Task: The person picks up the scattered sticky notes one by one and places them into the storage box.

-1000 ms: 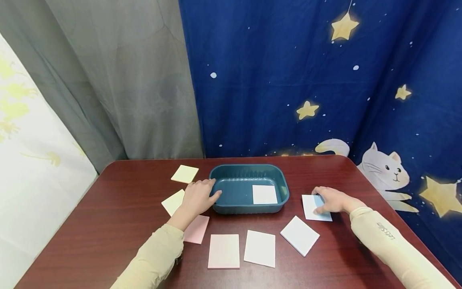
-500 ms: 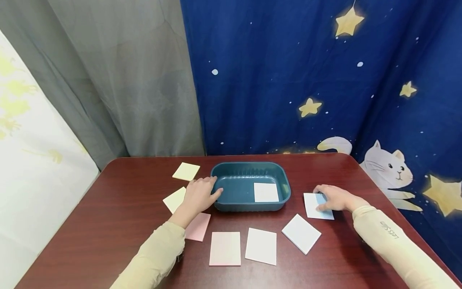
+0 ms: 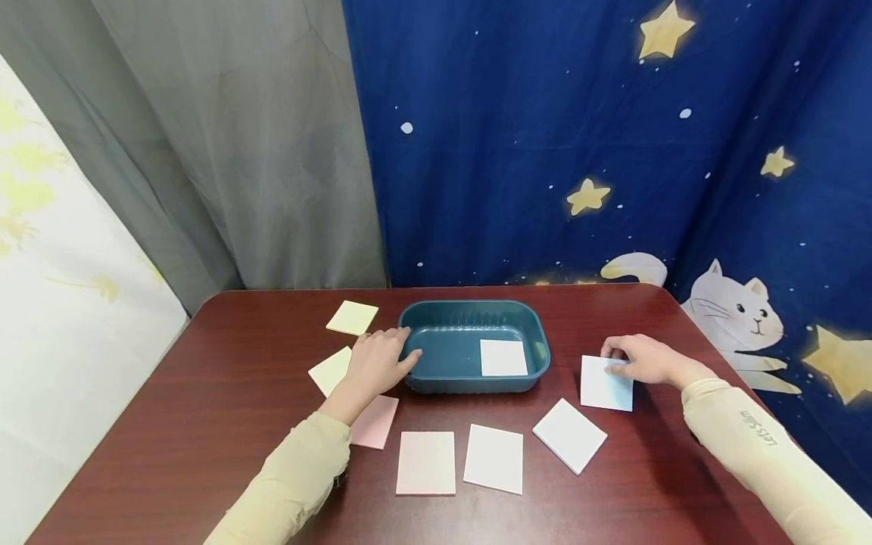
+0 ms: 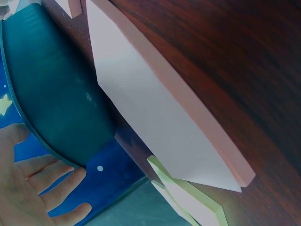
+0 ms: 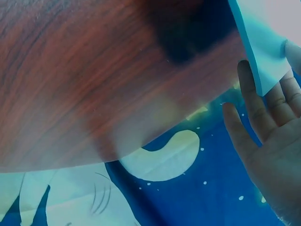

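My right hand (image 3: 643, 359) pinches a light blue sticky note pad (image 3: 606, 384) by its far right corner, right of the plastic bin. In the right wrist view the thumb presses the face of the pad (image 5: 261, 44), with fingers behind it. My left hand (image 3: 377, 362) touches the left rim of the dark teal bin (image 3: 450, 385). The left wrist view shows its fingers (image 4: 65, 188) spread and nearly straight at the rim. A white pad (image 3: 503, 358) lies inside the bin, on the right.
Along the near side of the dark red table (image 3: 225, 424) lie a pink pad (image 3: 376, 421), a pale pink pad (image 3: 425, 463), a whitish pad (image 3: 493, 459) and a tilted white pad (image 3: 569, 436). Two yellow pads (image 3: 352, 318) lie left of the bin.
My right hand has drawn up the corner of the blue pad, which tilts and shifts slightly right. The left hand stays at the bin's rim.
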The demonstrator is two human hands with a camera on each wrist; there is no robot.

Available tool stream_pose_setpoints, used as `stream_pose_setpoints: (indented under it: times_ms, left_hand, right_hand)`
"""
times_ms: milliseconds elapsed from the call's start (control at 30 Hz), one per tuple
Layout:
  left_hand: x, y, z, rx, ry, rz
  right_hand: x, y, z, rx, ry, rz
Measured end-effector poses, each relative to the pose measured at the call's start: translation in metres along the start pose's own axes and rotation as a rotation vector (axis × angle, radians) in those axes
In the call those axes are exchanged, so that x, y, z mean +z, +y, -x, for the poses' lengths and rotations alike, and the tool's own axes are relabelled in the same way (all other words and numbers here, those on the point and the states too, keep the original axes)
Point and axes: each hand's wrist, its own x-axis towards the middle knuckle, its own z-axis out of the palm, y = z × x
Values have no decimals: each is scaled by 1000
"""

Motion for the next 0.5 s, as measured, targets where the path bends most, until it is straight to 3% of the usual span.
stream_pose_setpoints:
  times_ms: [500]
  left_hand:
    - [1, -1, -2, 4, -9, 14]
  right_hand:
    - [-33, -24, 2, -71, 75, 87]
